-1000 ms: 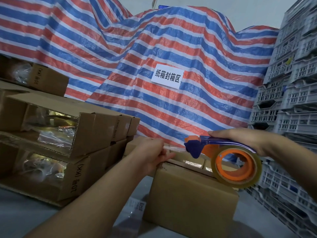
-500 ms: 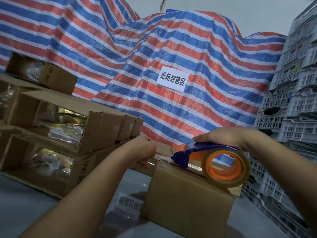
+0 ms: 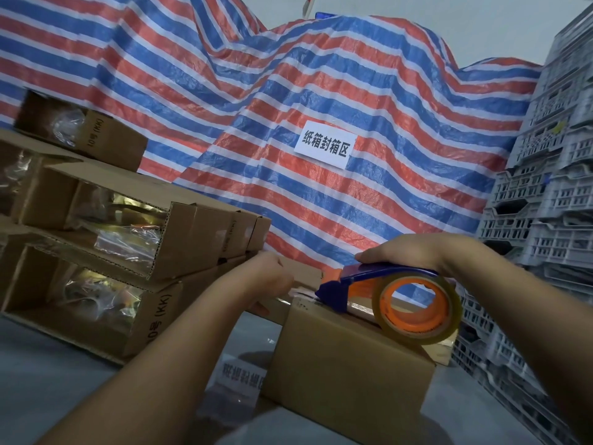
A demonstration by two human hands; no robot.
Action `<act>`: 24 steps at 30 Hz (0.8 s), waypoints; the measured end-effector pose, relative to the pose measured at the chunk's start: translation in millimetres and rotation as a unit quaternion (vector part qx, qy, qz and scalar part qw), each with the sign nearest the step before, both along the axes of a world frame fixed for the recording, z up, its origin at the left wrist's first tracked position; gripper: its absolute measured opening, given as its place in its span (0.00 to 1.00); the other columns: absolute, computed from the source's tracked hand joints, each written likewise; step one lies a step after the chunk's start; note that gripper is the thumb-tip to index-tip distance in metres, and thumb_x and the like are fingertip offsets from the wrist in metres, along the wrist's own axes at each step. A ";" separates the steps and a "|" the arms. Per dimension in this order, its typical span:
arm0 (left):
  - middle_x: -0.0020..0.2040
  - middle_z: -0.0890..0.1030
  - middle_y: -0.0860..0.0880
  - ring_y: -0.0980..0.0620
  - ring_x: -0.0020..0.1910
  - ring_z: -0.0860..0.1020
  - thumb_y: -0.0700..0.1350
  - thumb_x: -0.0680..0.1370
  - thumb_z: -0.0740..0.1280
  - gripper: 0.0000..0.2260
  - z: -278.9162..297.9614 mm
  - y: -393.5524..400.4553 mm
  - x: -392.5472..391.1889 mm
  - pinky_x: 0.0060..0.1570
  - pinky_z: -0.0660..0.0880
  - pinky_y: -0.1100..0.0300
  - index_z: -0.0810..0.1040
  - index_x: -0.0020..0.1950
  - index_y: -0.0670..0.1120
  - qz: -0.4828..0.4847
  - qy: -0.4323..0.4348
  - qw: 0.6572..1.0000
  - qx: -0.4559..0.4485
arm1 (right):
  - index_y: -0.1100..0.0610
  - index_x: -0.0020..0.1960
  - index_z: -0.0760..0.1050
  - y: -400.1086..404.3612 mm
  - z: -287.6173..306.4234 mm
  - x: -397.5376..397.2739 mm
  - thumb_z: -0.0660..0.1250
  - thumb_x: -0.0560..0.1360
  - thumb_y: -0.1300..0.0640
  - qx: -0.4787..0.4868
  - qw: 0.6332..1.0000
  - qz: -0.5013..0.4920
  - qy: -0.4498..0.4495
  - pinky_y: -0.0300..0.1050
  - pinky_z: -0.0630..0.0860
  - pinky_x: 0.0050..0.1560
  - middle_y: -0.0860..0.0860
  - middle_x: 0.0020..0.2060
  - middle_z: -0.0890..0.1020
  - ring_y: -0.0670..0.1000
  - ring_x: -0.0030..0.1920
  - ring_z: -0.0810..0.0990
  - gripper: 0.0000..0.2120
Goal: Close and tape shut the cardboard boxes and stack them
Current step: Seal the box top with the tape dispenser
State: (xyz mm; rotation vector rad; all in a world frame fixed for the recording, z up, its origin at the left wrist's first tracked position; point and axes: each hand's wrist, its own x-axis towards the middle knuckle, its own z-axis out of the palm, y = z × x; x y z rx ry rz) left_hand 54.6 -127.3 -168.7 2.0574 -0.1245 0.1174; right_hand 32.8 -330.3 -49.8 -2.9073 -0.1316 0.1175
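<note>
a striped tarp [image 3: 224, 107] in red, blue and white fills the background, with a white sign [image 3: 324, 148] of printed characters pinned on it. grey crates [image 3: 552, 200] are stacked up the right edge. at left, a stack of boxes [image 3: 106, 252] lies on the grey floor [image 3: 41, 380], open ends toward the camera, with clear plastic bags showing inside; one smaller box sits higher at the back.

the box [image 3: 346, 358] being worked on stands on the floor in the lower middle, just right of the stack, its plain brown side facing the camera. its top flaps look folded down, and a strip of clear tape runs along the top toward its left edge.

the right hand [image 3: 414, 252] is closed over the handle of the blue dispenser [image 3: 362, 284], pressing its nose onto the top of the box. the clear roll [image 3: 417, 308] on its orange core hangs over the near top edge.

the left hand [image 3: 266, 281] is curled at the box's far left corner, fingers touching the flap and the tape end there; whether it pinches the tape i cannot tell.
</note>
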 end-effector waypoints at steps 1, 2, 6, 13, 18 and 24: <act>0.48 0.73 0.47 0.49 0.43 0.74 0.39 0.81 0.61 0.07 -1.0 -0.9 -0.9 0.31 0.75 0.61 0.72 0.57 0.47 -0.001 0.011 1.000 0.009 | 0.51 0.54 0.75 1.0 -0.4 0.5 0.56 0.83 0.42 0.003 1.000 -0.003 0.004 0.31 0.76 0.32 0.46 0.33 0.85 0.42 0.33 0.84 0.15; 0.49 0.73 0.47 0.49 0.44 0.74 0.40 0.81 0.61 0.07 -2.3 -2.1 -0.7 0.31 0.75 0.61 0.72 0.59 0.47 -0.003 0.019 1.000 0.018 | 0.52 0.56 0.76 2.1 -0.7 0.0 0.56 0.84 0.43 -0.008 1.000 0.000 0.000 0.30 0.75 0.31 0.46 0.34 0.85 0.42 0.34 0.84 0.15; 0.54 0.72 0.47 0.51 0.45 0.73 0.43 0.80 0.64 0.09 -8.5 -4.9 2.3 0.30 0.77 0.61 0.71 0.60 0.49 -0.017 0.032 0.998 0.053 | 0.49 0.68 0.71 4.4 -0.5 -5.2 0.55 0.85 0.48 -0.135 0.989 0.058 -0.034 0.28 0.72 0.35 0.48 0.55 0.83 0.42 0.43 0.81 0.14; 0.46 0.77 0.49 0.54 0.39 0.73 0.42 0.79 0.63 0.06 -20.4 -0.6 0.3 0.36 0.82 0.58 0.75 0.54 0.50 -0.097 0.072 0.993 0.005 | 0.45 0.61 0.73 3.6 -0.1 -0.7 0.58 0.85 0.51 -0.224 0.968 0.111 -0.038 0.31 0.74 0.43 0.44 0.51 0.82 0.44 0.53 0.82 0.08; 0.50 0.78 0.49 0.54 0.41 0.78 0.45 0.82 0.58 0.12 -14.4 2.0 1.3 0.33 0.79 0.60 0.71 0.64 0.48 -0.055 0.061 0.996 0.039 | 0.48 0.70 0.70 1.1 -0.1 5.0 0.59 0.84 0.51 -0.280 0.948 0.143 -0.039 0.31 0.72 0.46 0.46 0.58 0.81 0.46 0.57 0.80 0.15; 0.44 0.77 0.51 0.55 0.39 0.78 0.46 0.84 0.53 0.13 -4.1 5.1 0.1 0.34 0.74 0.61 0.70 0.66 0.47 -0.031 0.056 0.994 0.093 | 0.48 0.69 0.70 0.0 -0.4 9.2 0.60 0.84 0.52 -0.297 0.941 0.157 -0.043 0.31 0.73 0.47 0.43 0.52 0.79 0.45 0.53 0.80 0.14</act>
